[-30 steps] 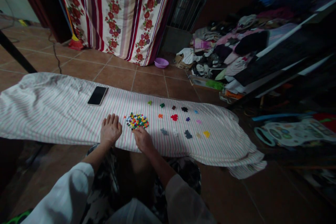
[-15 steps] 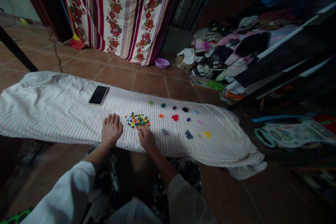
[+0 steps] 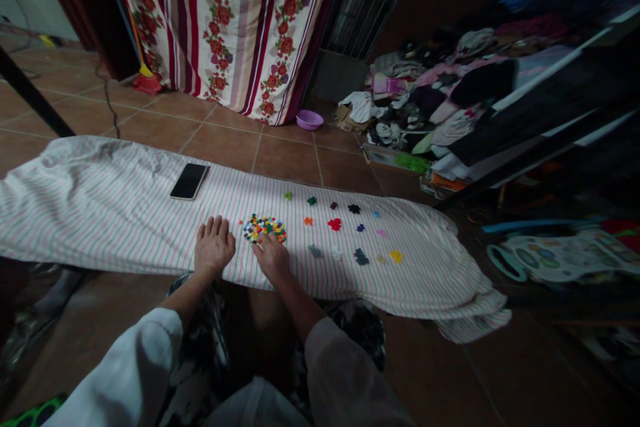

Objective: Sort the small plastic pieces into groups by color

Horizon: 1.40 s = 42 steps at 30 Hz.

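My left hand (image 3: 215, 245) lies flat on the striped cloth, fingers stretched out, left of a mixed pile of tiny coloured pieces (image 3: 256, 225). At the pile's near edge is my right hand (image 3: 273, 257), its fingers reaching onto the pieces and the thumb apart; no piece shows in its grasp. To the right, small groups sorted by colour sit in rows, among them red pieces (image 3: 335, 224), orange pieces (image 3: 309, 221), black pieces (image 3: 354, 209), dark grey pieces (image 3: 361, 257) and yellow pieces (image 3: 396, 256). The pieces are too small to name exactly.
A phone (image 3: 189, 181) rests on the striped cloth (image 3: 115, 213) toward the far edge. Beyond it hang a flowered curtain (image 3: 245, 33) and, on the tiled floor, a purple basin (image 3: 309, 120). Heaped clothes (image 3: 450, 93) are at the right back.
My right hand has moved slightly left and away from me over the pile's near edge, its fingers now more extended. My left hand stays flat in place.
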Each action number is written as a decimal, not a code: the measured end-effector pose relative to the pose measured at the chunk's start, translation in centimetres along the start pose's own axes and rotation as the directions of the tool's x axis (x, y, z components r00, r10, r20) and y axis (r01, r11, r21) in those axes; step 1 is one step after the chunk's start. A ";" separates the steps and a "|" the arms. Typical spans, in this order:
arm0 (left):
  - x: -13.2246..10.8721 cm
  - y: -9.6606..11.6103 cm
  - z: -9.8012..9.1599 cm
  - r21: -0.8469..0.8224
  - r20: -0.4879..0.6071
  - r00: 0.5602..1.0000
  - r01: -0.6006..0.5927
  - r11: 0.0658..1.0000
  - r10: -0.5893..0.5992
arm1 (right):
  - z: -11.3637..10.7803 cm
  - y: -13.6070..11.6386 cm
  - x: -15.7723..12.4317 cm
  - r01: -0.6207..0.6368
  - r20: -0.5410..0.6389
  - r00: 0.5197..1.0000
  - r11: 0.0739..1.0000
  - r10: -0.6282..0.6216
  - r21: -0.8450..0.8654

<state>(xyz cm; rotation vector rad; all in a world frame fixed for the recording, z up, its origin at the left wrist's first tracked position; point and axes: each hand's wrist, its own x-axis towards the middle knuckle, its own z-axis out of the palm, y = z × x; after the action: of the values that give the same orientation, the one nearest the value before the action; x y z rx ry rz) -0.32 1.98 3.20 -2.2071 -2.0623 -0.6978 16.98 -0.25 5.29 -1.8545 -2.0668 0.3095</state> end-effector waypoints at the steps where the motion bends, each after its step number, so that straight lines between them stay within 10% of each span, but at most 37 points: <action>1: 0.0 0.0 0.0 0.003 0.000 1.000 -0.002 1.000 0.002 | 0.1 0.0 0.1 -0.004 -0.004 1.000 1.000 0.004 0.002; 19: -0.3 0.2 -0.5 0.016 0.005 1.000 -0.025 1.000 0.025 | -0.6 2.6 -2.3 -0.181 -0.099 0.956 0.822 0.275 0.540; 42: -0.5 0.2 -1.1 0.060 0.022 0.998 -0.061 0.996 0.059 | -7.8 16.1 -6.7 -0.260 -0.314 0.745 0.689 0.589 0.676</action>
<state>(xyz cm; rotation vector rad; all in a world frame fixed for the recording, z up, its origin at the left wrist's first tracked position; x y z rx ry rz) -0.41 1.18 4.07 -2.2422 -1.9893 -0.6026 35.41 -5.41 5.55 -1.7395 -0.9689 0.4614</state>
